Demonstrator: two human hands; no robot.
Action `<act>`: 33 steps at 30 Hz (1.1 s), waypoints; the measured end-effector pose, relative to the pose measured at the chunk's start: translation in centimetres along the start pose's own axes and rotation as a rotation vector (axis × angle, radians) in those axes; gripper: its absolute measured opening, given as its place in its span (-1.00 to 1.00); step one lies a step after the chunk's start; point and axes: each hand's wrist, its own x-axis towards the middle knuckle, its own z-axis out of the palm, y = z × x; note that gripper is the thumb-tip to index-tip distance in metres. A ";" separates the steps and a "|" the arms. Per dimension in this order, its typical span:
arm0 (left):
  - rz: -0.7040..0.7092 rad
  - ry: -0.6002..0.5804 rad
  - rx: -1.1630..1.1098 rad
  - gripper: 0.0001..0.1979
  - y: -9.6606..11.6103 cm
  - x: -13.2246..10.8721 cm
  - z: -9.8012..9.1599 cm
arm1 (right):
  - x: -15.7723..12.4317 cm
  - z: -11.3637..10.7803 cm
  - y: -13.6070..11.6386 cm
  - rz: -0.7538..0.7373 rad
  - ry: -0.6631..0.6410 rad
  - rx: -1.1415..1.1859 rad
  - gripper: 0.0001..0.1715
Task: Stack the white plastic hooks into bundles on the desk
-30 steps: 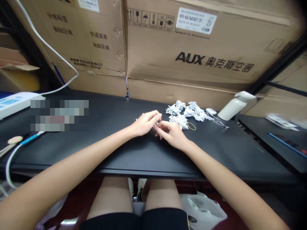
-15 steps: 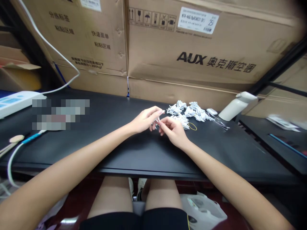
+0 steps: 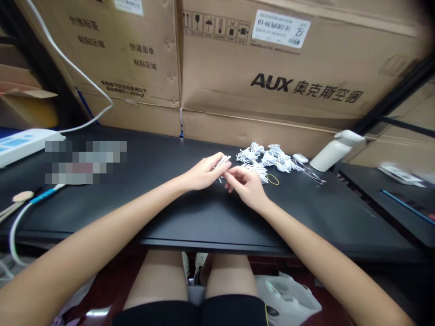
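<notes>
My left hand (image 3: 204, 173) is closed around a small bunch of thin white strips (image 3: 223, 160), which look like twist ties. Their ends stick out above and below the fingers. My right hand (image 3: 247, 184) meets it from the right, thumb and forefinger pinched at the side of the bunch; the exact grip is partly hidden. Just behind the right hand lie several bundles of the same white strips (image 3: 277, 158), fanned out on the black tabletop (image 3: 210, 222). A yellow rubber band (image 3: 273, 179) rests beside the nearest bundle.
Cardboard boxes (image 3: 224, 90) stand along the back. To the right are a small white case (image 3: 300, 158), eyeglasses (image 3: 314, 174) and a cream bottle (image 3: 335, 151) lying tilted. A white power strip (image 3: 29, 145), its cable and a blurred-out item (image 3: 84, 163) are at the left.
The white strips now stand out more above my left thumb, as a fanned bunch. My left fingers have shifted slightly around them; my right hand has barely moved.
</notes>
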 end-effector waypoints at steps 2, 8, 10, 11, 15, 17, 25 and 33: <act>-0.028 0.006 -0.029 -0.66 0.1 -0.1 0.1 | 0.0 -0.1 -0.1 -0.007 0.017 -0.004 -0.68; -0.084 0.155 -0.252 -0.70 -0.5 0.6 0.0 | 0.2 -0.3 0.2 -0.027 0.115 -0.005 -0.59; -0.099 0.249 -0.285 -0.71 -0.7 0.9 -0.3 | 0.2 -0.3 0.2 -0.027 0.141 0.012 -0.58; -0.119 0.295 -0.262 -0.71 -0.7 0.9 -0.5 | 0.2 -0.3 0.2 -0.028 0.148 0.017 -0.58; -0.213 0.393 0.081 -0.67 -0.6 0.7 -1.5 | 0.2 -0.2 0.3 -0.045 0.149 0.028 -0.61; -0.195 0.432 0.262 -0.69 -0.8 0.6 -1.9 | 0.1 -0.3 0.3 -0.050 0.145 0.027 -0.63; -0.295 0.310 0.388 -0.62 -2.4 0.9 -2.4 | 0.1 -0.2 0.3 -0.043 0.118 0.017 -0.69; -0.257 0.295 0.339 -0.66 -1.9 0.7 -2.1 | 0.1 -0.4 0.5 -0.004 0.062 -0.048 -0.70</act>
